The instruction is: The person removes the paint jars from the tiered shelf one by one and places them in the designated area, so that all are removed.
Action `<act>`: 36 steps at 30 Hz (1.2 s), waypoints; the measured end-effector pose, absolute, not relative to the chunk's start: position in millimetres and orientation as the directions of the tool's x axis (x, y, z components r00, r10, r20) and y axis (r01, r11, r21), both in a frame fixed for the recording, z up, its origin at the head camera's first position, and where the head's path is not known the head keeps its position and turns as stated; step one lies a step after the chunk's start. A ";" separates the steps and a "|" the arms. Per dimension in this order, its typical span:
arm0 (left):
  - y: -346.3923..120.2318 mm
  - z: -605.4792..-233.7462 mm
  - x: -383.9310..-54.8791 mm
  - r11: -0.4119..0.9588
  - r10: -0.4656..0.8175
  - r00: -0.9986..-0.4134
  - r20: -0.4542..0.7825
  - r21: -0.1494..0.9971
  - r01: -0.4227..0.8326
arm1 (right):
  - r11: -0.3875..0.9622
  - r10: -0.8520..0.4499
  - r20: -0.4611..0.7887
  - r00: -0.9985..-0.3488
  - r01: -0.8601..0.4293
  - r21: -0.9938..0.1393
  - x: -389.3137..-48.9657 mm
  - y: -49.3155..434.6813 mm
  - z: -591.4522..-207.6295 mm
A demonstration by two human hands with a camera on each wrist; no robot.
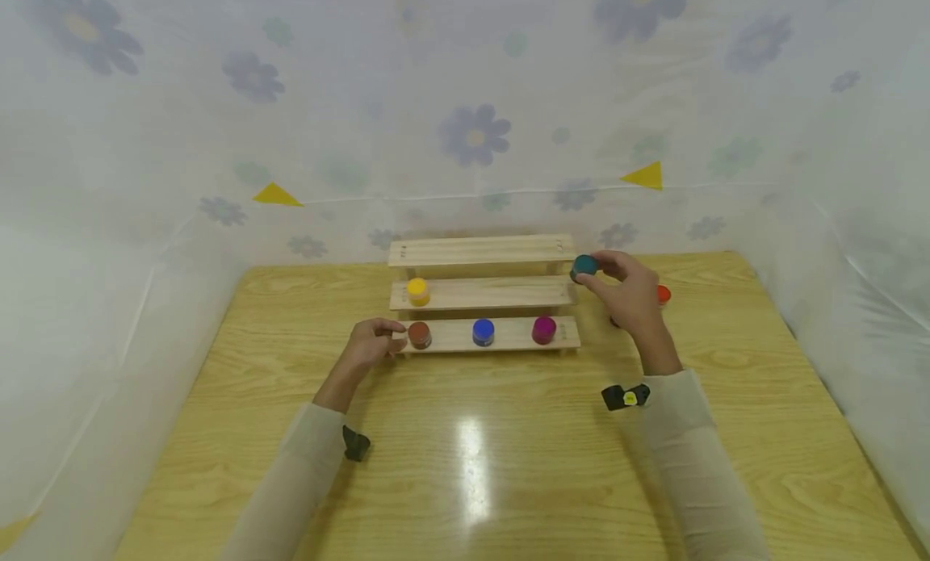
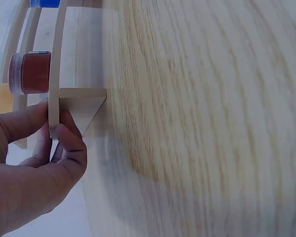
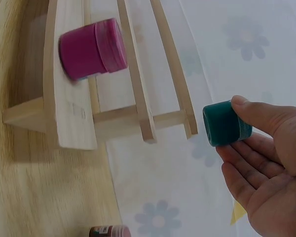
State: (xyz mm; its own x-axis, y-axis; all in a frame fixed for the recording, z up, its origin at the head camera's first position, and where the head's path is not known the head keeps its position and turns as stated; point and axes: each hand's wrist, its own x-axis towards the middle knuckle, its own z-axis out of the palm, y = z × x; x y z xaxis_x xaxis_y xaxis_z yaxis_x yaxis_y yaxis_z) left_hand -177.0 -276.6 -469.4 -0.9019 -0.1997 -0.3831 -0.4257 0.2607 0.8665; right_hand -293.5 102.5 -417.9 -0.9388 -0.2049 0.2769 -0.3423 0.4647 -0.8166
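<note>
My right hand [image 1: 630, 293] holds a small teal paint jar [image 1: 584, 267] between thumb and fingers, just off the right end of the three-tier wooden rack [image 1: 483, 251]. In the right wrist view the teal jar [image 3: 223, 123] is tilted over, clear of the rack. My left hand [image 1: 369, 343] pinches the left end of the bottom tier [image 2: 54, 106], thumb above and fingers curled under. Beside those fingers stands a brown paint jar [image 2: 35, 73]. Farther along the same tier are a blue jar [image 1: 483, 332] and a magenta jar [image 1: 543, 330]. A yellow jar [image 1: 417, 291] sits on the middle tier's left.
An orange-red jar [image 1: 663, 295] stands on the wooden table [image 1: 538, 440], partly behind my right hand. Another jar [image 3: 111, 231] shows at the right wrist view's lower edge. Flowered sheeting [image 1: 472, 77] hangs close behind the rack and along both sides.
</note>
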 end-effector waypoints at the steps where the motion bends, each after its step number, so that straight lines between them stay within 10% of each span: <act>1: -276.7 -469.6 -177.1 0.261 -0.200 -0.902 -0.384 0.866 -0.427 | 0.469 -0.201 0.274 -0.940 -0.338 -0.816 -293.3 104.2 -418.0; 36: -279.1 -467.4 -176.4 0.265 -0.210 -0.893 -0.397 0.856 -0.443 | 0.572 -0.092 0.224 -0.970 -0.236 -0.786 -287.2 150.2 -426.5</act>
